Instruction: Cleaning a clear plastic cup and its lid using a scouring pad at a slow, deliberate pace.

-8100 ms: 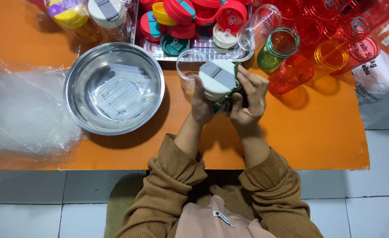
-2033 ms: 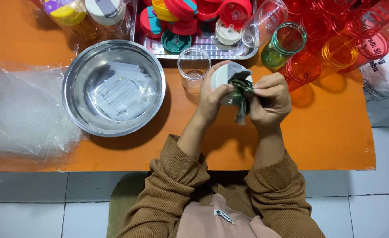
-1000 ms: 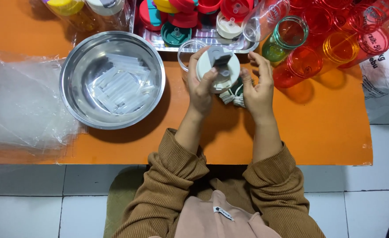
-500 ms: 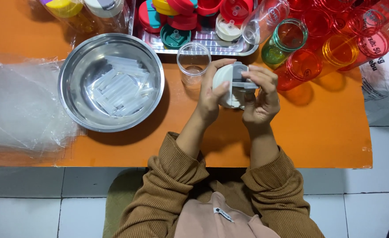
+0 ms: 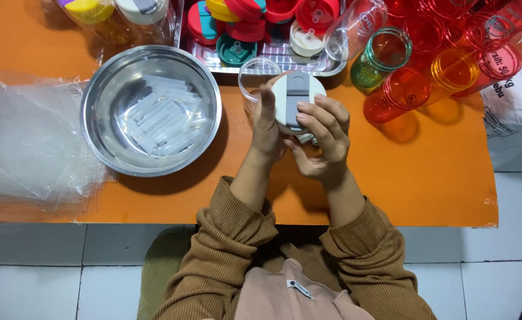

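1. Both hands, left hand (image 5: 268,127) and right hand (image 5: 323,139), clamped on white lid (image 5: 296,102) with grey flap, now turned flap-up versus a moment ago
2. Lid at table centre, clear cup (image 5: 255,77) at its 10 o'clock, steel bowl (image 5: 104,89) at 9

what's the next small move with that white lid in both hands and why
Probably lower the white lid onto the clear cup just behind it. Both the left hand and right hand grip the lid above the orange table, grey flap facing up, and the cup stands open, uncapped, right beside the fingers.
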